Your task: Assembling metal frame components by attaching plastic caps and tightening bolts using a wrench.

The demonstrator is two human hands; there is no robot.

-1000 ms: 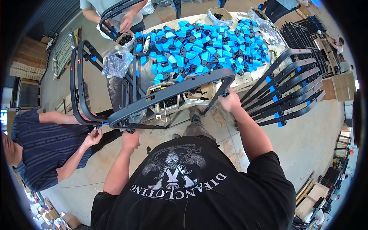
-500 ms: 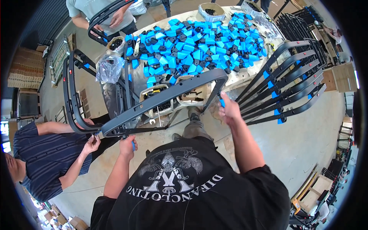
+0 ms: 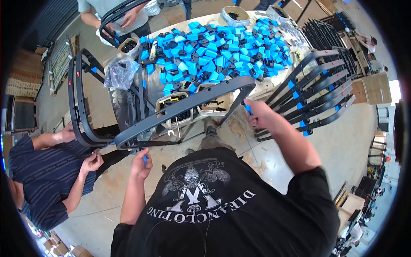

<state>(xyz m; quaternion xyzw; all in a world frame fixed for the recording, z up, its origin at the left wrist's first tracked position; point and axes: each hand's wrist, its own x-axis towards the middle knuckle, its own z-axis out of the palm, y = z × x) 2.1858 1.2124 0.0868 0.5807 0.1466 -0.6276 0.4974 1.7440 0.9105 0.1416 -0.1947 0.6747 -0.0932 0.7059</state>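
Note:
A black metal tube frame (image 3: 184, 109) with rounded corners spans the view in front of me, tilted up to the right. My right hand (image 3: 259, 114) is closed around a blue plastic piece (image 3: 248, 109) at the frame's right-hand leg. Below the frame's left corner, my left hand (image 3: 140, 166) is closed on another blue plastic piece (image 3: 144, 159); the frame partly hides how that piece meets the leg. Behind the frame, a large heap of blue and black plastic pieces (image 3: 214, 51) covers the table (image 3: 265, 88).
Tubs of small black parts (image 3: 128, 45) stand around the heap. An open-end wrench (image 3: 171, 132) hangs by a nearer tub. More black frames (image 3: 317, 94) lean at the right. At left, a co-worker (image 3: 51, 171) stands by another black frame (image 3: 77, 103); a second person (image 3: 124, 21) is across the table.
My view has shifted slightly. My right forearm has swung outward, its hand still at the blue piece. The co-worker's nearer hand has drawn away from the frame corner.

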